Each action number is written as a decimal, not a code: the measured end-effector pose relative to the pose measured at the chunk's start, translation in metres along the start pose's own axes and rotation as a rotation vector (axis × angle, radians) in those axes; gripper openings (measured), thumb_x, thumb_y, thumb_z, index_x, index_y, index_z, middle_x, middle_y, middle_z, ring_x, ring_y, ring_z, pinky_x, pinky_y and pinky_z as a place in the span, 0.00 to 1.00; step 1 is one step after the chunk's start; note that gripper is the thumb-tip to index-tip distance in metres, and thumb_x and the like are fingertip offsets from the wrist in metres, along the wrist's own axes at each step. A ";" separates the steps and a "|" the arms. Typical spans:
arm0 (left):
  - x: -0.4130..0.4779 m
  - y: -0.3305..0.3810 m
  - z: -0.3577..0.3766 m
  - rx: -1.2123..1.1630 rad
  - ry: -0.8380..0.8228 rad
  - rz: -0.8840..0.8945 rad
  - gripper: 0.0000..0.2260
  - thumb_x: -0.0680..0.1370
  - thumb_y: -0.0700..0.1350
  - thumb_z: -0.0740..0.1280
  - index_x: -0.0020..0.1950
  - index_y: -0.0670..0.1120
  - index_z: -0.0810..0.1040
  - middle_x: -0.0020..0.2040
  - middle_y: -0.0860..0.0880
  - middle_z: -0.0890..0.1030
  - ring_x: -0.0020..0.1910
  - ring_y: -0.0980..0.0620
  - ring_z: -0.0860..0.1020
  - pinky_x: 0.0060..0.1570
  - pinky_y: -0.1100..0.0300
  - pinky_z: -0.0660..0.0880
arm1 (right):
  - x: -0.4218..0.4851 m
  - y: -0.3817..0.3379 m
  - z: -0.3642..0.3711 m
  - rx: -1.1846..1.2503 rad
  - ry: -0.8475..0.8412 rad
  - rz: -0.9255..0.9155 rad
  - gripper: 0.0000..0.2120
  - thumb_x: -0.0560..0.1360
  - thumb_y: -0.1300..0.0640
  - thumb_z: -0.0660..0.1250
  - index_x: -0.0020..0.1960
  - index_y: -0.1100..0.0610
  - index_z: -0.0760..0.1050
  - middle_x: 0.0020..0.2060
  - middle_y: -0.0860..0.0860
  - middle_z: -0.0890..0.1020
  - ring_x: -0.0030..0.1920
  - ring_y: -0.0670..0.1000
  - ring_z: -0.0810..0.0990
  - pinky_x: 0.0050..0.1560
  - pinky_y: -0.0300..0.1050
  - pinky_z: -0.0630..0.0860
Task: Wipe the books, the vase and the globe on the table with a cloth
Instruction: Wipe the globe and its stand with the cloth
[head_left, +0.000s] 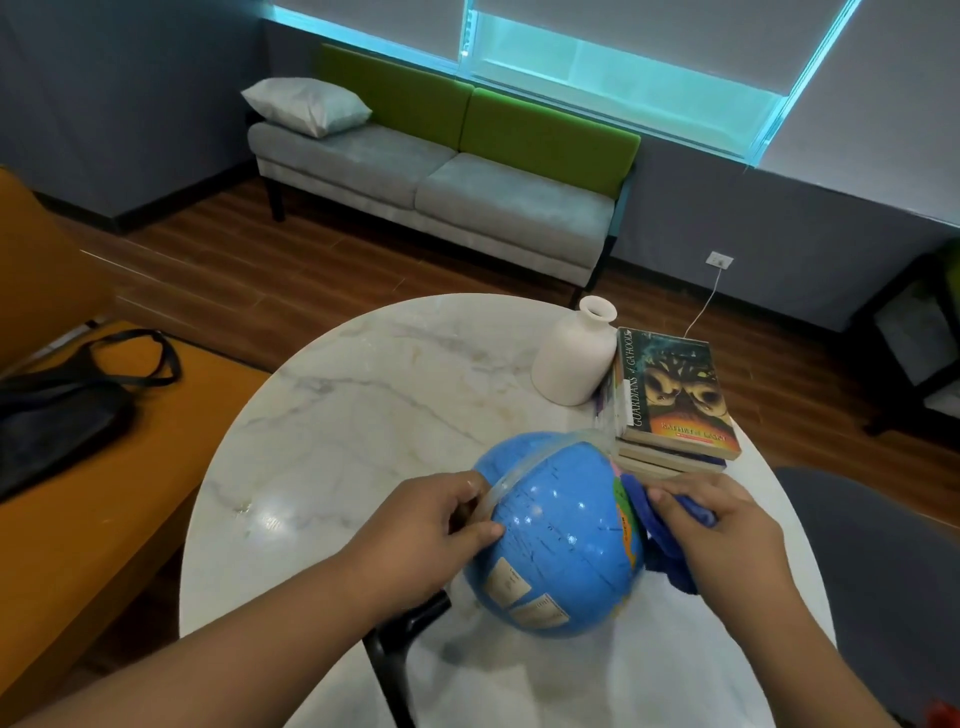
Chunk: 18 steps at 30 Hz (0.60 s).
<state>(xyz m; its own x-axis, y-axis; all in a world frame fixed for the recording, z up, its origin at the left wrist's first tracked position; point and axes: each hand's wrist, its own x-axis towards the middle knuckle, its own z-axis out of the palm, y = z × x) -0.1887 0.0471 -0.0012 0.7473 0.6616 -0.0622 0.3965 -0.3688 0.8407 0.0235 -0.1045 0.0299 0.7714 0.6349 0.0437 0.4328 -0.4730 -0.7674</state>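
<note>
Right, the round marble counter (363, 395) carries everything. The globe (561, 540) is tipped over near the front edge, glossy blue, with a clear plastic arc and a black stand (400, 639) poking out lower left. It is probably hollow, light, slick and free to spin, so better held by the arc or stand than by the ball. The books (675, 400) are a paperback stack just behind the globe on the right. They are stiff, but the stack may slide, so pin the top cover. The vase (574, 358) is white, matte, narrow-necked and upright against the books. It is likely ceramic, fragile and tippy, so hold it by the body. The left hand (431, 530) grips the arc, fingers curled round it. The right hand (727, 525) clutches a blue cloth (670, 551), soft and bunched, pressed to the globe's right side.
</note>
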 end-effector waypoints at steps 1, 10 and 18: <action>0.000 0.002 -0.003 0.038 0.019 0.018 0.09 0.74 0.47 0.71 0.38 0.47 0.73 0.35 0.50 0.77 0.37 0.53 0.76 0.43 0.55 0.74 | -0.003 -0.004 0.004 -0.010 -0.007 -0.082 0.05 0.74 0.58 0.71 0.45 0.48 0.82 0.46 0.43 0.77 0.49 0.43 0.77 0.43 0.23 0.68; 0.001 0.000 -0.013 0.118 0.129 -0.045 0.10 0.75 0.50 0.70 0.41 0.45 0.75 0.35 0.49 0.77 0.37 0.53 0.76 0.41 0.56 0.73 | -0.017 -0.013 0.030 -0.493 -0.188 -0.528 0.25 0.74 0.56 0.69 0.65 0.35 0.72 0.52 0.44 0.75 0.51 0.50 0.73 0.49 0.45 0.76; -0.001 0.001 -0.024 0.200 0.126 0.001 0.10 0.74 0.51 0.70 0.39 0.48 0.74 0.36 0.53 0.77 0.36 0.56 0.74 0.39 0.61 0.73 | -0.019 0.007 0.026 -0.465 -0.133 -0.445 0.24 0.73 0.59 0.70 0.65 0.38 0.74 0.49 0.42 0.74 0.49 0.51 0.73 0.45 0.42 0.73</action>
<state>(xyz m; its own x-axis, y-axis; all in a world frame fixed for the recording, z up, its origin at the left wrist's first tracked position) -0.2019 0.0612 0.0124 0.6801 0.7329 0.0165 0.5029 -0.4828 0.7169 -0.0003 -0.1041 0.0072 0.4212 0.8867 0.1909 0.8767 -0.3441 -0.3361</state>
